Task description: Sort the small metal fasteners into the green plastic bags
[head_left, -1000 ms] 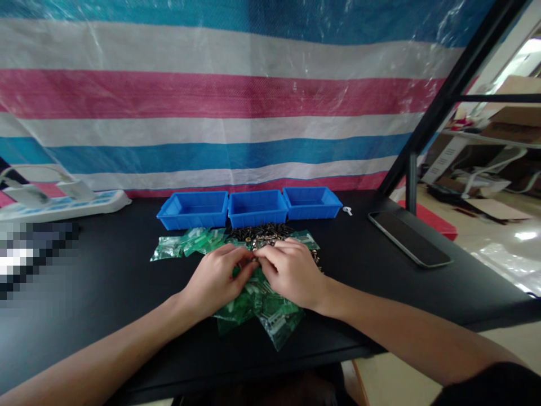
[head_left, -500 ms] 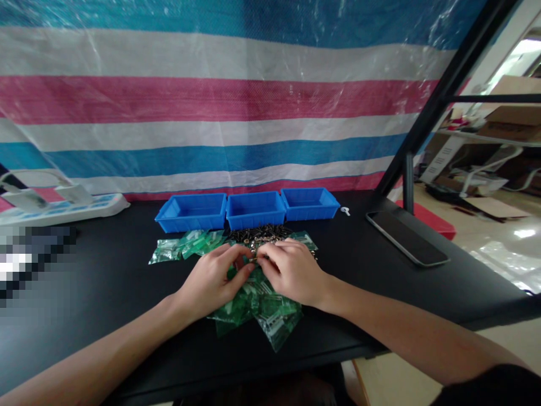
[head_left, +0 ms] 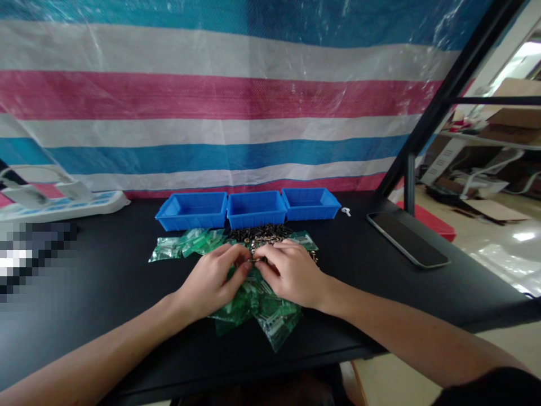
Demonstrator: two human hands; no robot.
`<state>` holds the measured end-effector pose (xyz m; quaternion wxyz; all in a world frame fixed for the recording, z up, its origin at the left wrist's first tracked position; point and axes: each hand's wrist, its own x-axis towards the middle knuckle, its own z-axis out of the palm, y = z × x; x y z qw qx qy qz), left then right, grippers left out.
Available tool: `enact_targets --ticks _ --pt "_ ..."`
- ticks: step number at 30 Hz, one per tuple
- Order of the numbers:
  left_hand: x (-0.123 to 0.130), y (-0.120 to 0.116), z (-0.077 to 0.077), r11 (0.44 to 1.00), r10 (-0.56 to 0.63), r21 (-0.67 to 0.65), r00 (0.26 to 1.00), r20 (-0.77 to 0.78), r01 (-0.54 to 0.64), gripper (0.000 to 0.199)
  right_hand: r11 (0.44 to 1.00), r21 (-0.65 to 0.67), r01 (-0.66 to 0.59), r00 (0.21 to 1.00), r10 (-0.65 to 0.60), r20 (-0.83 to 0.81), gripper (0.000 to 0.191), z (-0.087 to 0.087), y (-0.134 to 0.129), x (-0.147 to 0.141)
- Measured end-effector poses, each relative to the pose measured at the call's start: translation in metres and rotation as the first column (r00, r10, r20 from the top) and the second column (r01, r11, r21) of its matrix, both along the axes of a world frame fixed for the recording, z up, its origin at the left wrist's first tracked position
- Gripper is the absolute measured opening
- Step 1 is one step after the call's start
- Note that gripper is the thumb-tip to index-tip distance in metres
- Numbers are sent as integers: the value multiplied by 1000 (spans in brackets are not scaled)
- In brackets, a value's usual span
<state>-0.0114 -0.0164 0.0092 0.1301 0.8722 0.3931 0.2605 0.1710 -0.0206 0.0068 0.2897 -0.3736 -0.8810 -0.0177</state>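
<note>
i see the left hand [head_left: 213,277] and right hand [head_left: 296,274] pinching a small metal piece [head_left: 254,260], fingers [head_left: 269,254] narrow. green packets [head_left: 274,310] lie beneath.

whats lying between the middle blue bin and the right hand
In the head view, a heap of dark screws lies just in front of the middle blue bin, with shiny metal pieces nearer the right hand.

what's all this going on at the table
A person works with both hands at a black table. The left hand and right hand pinch a small metal piece between them, above green plastic bags. Just beyond lies a pile of small dark metal parts, before three blue trays. A phone lies off to the right.
</note>
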Motion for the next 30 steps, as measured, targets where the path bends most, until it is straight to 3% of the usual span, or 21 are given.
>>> enact_targets --ticks 18,30 --pt "0 0 -3 1000 -27 12 998 52 26 11 1000 -4 9 999 -9 42 21 2 -1 1" --pt "1 1 0 999 -31 -10 999 16 31 17 999 -7 -46 999 46 -21 12 1 0 1"
